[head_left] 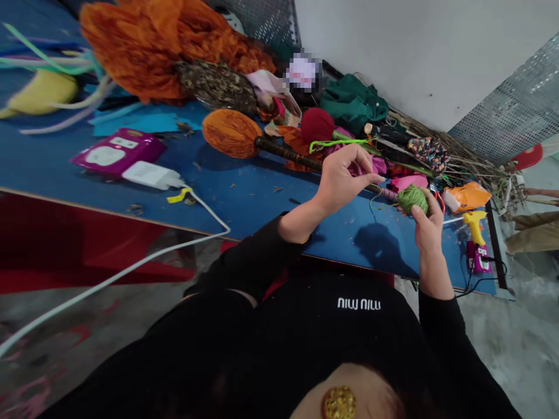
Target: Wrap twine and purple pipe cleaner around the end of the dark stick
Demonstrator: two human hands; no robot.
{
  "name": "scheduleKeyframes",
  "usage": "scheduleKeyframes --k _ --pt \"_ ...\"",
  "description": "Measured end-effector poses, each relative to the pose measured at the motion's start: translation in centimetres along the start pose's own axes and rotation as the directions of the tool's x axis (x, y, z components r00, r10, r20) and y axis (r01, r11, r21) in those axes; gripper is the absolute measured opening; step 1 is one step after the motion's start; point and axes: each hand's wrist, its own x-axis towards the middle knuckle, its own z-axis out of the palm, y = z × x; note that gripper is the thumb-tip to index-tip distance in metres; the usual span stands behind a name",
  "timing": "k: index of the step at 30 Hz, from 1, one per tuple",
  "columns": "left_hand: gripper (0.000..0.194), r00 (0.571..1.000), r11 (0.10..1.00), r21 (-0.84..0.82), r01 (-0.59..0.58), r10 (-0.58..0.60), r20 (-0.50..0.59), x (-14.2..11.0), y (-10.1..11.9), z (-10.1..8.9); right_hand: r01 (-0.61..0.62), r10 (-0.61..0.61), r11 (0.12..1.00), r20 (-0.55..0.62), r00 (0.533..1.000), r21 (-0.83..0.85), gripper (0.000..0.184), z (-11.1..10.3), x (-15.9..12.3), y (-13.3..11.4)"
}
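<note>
My right hand (428,224) is closed around a ball of green yarn (411,199), with the thumb pressed against its front. To the left, my left hand (343,177) is raised above the table, its thumb and forefinger pinched together; what they hold, if anything, is too small to make out. A thin green strand (372,203) loops down between the two hands. Behind them lies a dark stick (290,156) topped with an orange wrapped oval head (231,133). A red ball-shaped head (317,125) and a bright green fuzzy strip (336,143) are just beyond my left hand.
Orange crumpled fabric (174,46) and green cloth (353,103) are piled at the back. A purple power socket (120,152) with a white charger (152,174) sits at left, its cable hanging over the front edge. A yellow glue gun (475,226) is at the right end.
</note>
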Motion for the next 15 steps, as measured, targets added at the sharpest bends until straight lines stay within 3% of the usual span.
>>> scheduleKeyframes --k 3,6,9,13,15 --pt "0.048 0.977 0.964 0.168 -0.208 0.213 -0.016 -0.4 -0.1 0.0 0.000 -0.001 1.000 0.037 0.999 0.014 0.066 0.3 -0.6 -0.5" --pt "0.053 0.934 0.885 0.328 -0.331 0.356 -0.019 -0.8 -0.2 -0.2 -0.009 0.007 0.999 0.051 0.999 0.032 0.065 0.6 -0.9 -0.7" --pt "0.048 0.902 0.824 0.411 -0.390 0.433 -0.011 -1.0 -0.2 -0.3 -0.041 0.038 0.997 0.058 0.998 0.058 0.064 0.8 -1.2 -0.4" --pt "0.028 0.846 0.789 0.375 -0.486 0.532 -0.022 -0.8 0.0 -0.3 -0.074 0.069 0.993 0.062 0.996 0.088 0.059 0.9 -1.5 0.1" --pt "0.028 0.845 0.790 0.370 -0.489 0.535 -0.025 -0.7 -0.1 -0.1 -0.080 0.074 0.993 0.069 0.995 0.090 0.059 0.9 -1.6 0.2"
